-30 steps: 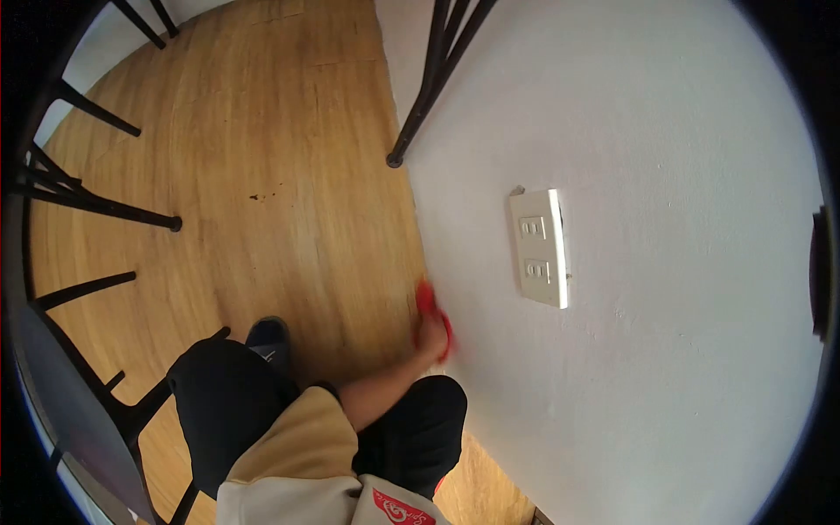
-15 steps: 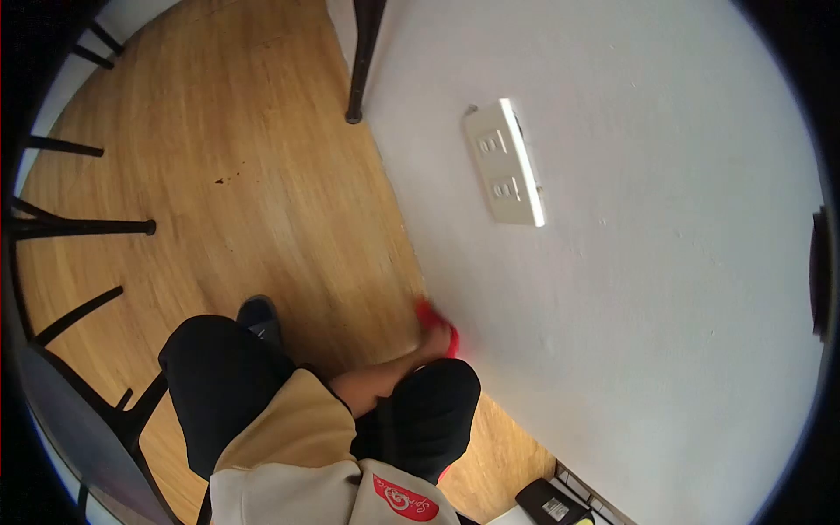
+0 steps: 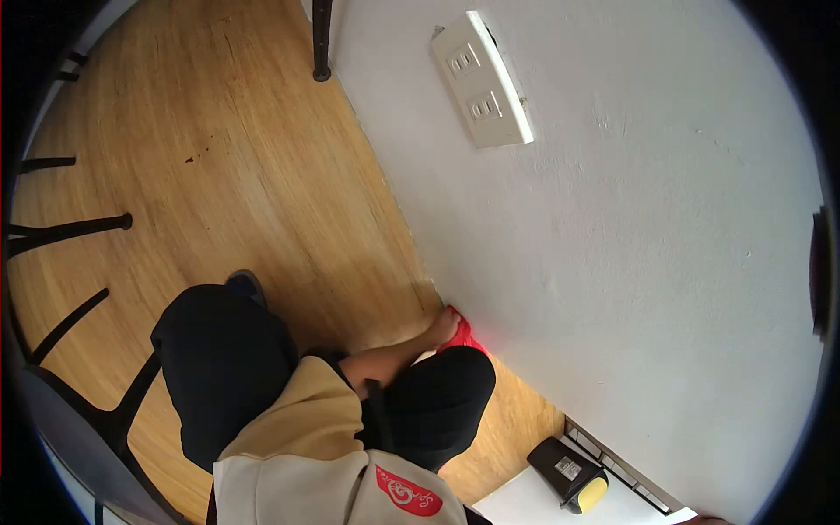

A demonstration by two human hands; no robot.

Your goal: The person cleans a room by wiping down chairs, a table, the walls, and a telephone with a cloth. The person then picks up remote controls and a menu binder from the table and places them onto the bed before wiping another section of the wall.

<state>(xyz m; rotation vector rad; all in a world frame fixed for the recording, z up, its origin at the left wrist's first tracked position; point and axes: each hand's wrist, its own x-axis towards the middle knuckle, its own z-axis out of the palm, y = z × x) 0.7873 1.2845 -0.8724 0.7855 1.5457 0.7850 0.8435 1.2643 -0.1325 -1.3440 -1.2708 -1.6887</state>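
My left hand [image 3: 444, 327] reaches down past the knees to the foot of the white wall, where it meets the wood floor. Its fingers are closed on a bright red cloth [image 3: 465, 338], which lies against the base of the wall and is partly hidden by my knee. The left forearm comes out of a tan and white sleeve [image 3: 302, 402]. My right hand does not show.
A wall socket plate [image 3: 483, 80] sits on the wall [image 3: 612, 262], slightly off its surface. Dark chair legs [image 3: 70, 230] and a chair [image 3: 83, 429] stand at left, another leg [image 3: 322, 44] at the top. A black and yellow object [image 3: 569, 474] lies at lower right. Dark specks [image 3: 190, 160] mark the floor.
The view has shifted, so the socket plate and chair legs appear higher. My left hand and the red cloth have moved along the wall base toward my knee. The black and yellow object has come into view.
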